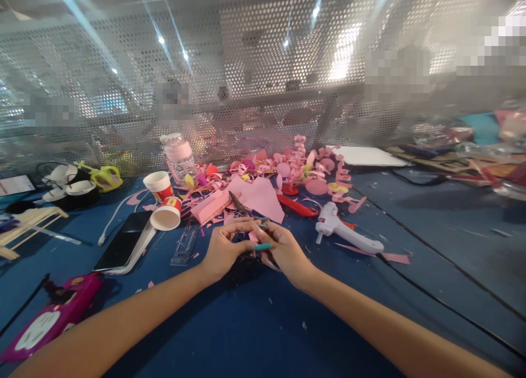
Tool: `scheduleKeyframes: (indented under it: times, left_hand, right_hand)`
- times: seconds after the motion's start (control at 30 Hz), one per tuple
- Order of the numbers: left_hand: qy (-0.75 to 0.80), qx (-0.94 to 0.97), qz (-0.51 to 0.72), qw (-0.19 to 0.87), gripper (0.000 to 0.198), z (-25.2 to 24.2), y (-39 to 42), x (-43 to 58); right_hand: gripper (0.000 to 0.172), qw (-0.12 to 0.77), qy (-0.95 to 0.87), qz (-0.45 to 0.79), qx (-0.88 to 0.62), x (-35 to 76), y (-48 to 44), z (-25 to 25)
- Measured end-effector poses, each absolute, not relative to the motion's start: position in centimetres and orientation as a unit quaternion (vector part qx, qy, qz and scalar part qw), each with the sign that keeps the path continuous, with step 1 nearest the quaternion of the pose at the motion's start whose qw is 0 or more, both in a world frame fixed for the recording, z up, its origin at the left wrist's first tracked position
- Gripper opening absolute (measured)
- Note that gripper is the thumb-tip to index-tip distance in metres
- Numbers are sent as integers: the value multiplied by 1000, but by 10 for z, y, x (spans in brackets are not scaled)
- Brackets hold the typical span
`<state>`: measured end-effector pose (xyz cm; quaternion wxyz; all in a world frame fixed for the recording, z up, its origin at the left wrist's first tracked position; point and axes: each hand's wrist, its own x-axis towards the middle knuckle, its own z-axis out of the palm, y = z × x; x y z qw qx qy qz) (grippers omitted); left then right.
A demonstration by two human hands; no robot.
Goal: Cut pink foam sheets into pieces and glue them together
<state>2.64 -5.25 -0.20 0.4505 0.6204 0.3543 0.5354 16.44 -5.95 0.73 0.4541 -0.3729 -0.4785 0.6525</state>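
Head view: my fingers curl together around a small pink piece [253, 237], left of the glue gun [350, 234].
My left hand [230, 249] and right hand [287, 253] meet there; which one grips, I cannot tell.

2 hands [222, 249], 2 ppr cups [161, 192], 1 glue gun [349, 233], 1 clr ruler [184, 246], 1 btl [178, 152]

Small pink piece [253, 237], paper by the look of it. Only a narrow patch shows; the rest is hidden by fingers. Sits between the fingers of left hand [225, 248] and right hand [285, 251], which meet around it. Flat or folded: cannot tell.
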Motion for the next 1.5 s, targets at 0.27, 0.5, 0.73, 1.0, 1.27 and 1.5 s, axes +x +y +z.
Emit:
scheduleKeyframes:
  times: [0.27, 0.5, 0.73, 1.0, 1.27, 1.5]
  left_hand:
    - [331, 608, 529, 492, 18, 0, -52, 28]
    - [312, 626, 515, 496, 18, -5, -49, 26]
    - [296, 617, 519, 512, 22, -5, -49, 26]
    - [275, 611, 545, 505, 23, -4, -49, 27]
    - [314, 625, 512, 499, 18, 0, -53, 26]
    - [303, 632, 505, 503, 21, -5, -51, 26]
  right_hand:
    - [43, 418, -466, 698, -347, 168, -57, 7]
    - [38, 386, -477, 721, -324, 171, -54, 8]
    - [45, 365, -487, 730, -311, 174, -54, 8]
    - [48, 415, -496, 680, -346, 170, -56, 4]
    - [43, 366, -553, 672, -330, 178, -50, 14]
    - [40, 379, -551, 658, -346, 176, -51, 14]
